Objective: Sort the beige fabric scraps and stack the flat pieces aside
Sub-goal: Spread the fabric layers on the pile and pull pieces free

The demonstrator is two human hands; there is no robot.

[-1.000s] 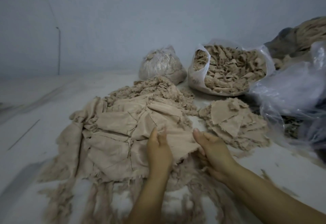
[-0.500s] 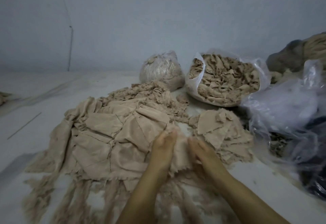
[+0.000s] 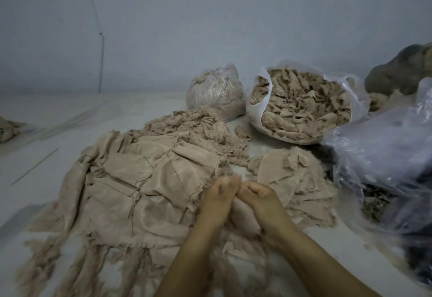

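Both hands meet over the floor's near middle: the left hand (image 3: 218,197) and right hand (image 3: 258,199) pinch one beige scrap (image 3: 238,205) between them, probably to judge its flatness. The flat stack (image 3: 301,184) waits just right, within easy reach.

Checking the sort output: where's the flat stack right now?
Head view, right of centre: the flat stack lies just right of the hands, in front of the open bag, beside the clear plastic.
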